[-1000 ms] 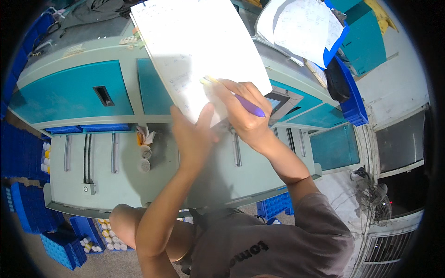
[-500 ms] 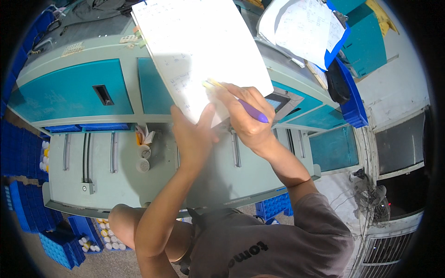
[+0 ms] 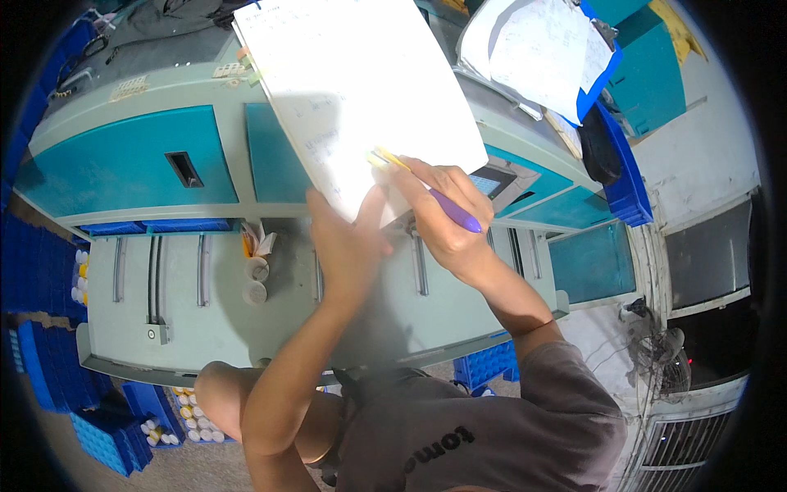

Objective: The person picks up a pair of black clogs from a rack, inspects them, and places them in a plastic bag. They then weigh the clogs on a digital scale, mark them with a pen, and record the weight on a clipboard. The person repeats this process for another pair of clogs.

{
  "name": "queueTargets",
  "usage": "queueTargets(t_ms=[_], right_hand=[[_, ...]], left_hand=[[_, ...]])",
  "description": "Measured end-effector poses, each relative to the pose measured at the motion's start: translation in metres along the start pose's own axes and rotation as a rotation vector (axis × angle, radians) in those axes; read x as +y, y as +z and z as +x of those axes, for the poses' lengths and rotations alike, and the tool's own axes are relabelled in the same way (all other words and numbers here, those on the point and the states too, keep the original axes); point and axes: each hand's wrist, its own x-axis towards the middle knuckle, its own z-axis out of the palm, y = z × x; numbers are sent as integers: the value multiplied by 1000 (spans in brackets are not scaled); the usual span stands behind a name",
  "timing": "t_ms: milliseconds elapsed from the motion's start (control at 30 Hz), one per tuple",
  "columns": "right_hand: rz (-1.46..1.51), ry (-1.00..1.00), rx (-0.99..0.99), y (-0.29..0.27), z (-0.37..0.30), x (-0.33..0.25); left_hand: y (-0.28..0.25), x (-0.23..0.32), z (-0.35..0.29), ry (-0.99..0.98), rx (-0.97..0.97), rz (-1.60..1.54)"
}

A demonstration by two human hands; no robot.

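Observation:
A white notebook (image 3: 385, 82) with handwriting is held up in front of the machine, its page washed out by glare. My left hand (image 3: 344, 242) is closed on its lower edge, thumb over the page and the other fingers mostly hidden behind. In my right hand (image 3: 449, 209) is a purple pen (image 3: 456, 211), pinched with its yellow front end toward the lower part of the page. Whether the tip touches the paper is lost in the glare.
A pale green machine bed (image 3: 205, 328) with metal slots spans below, with two small round containers (image 3: 256, 281) on it. To the upper right lies a clipboard with papers (image 3: 541, 53). Blue crates (image 3: 57, 365) stand low at the left; a fan (image 3: 660, 361) is at the right.
My right hand and the pen have shifted slightly right and down relative to the page. The notebook and my left hand have barely moved.

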Motion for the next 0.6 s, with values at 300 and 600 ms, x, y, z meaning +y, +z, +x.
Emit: queueTargets(t_ms=[300,600], right_hand=[[-4,14,17,3,3,0],[14,72,2,0,10,-5]], left_hand=[[1,5,0,-24,6,7],[2,3,1,-23,12,10]])
